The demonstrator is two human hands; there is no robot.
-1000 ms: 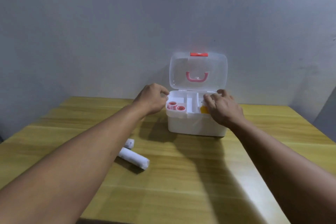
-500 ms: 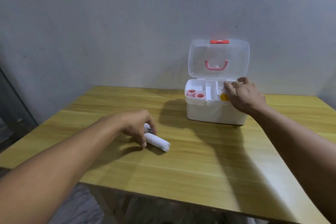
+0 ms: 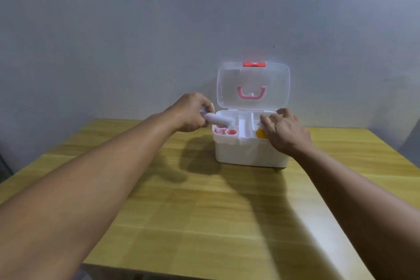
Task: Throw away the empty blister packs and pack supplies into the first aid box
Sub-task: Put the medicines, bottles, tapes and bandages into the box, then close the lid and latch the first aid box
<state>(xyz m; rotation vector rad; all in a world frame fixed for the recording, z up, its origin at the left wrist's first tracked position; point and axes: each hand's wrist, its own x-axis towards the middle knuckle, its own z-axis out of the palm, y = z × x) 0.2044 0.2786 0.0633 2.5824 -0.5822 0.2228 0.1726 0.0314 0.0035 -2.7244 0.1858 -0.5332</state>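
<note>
A white first aid box (image 3: 250, 154) stands open at the back of the wooden table, its clear lid (image 3: 253, 79) with a pink handle raised upright. My left hand (image 3: 193, 112) grips white bandage rolls (image 3: 219, 120) and holds them over the box's left compartment, just above two red-and-white tape rolls (image 3: 227, 131). My right hand (image 3: 286, 130) rests on the box's right rim, fingers curled over the edge beside a yellow item (image 3: 261, 133) in the tray.
The wooden table (image 3: 204, 211) runs from the box to its front edge. A grey wall stands close behind the box. The table's left and right edges drop off to the floor.
My left hand picked the white bandage rolls up off the table and carried them right and back to the box. My right hand stayed on the box rim.
</note>
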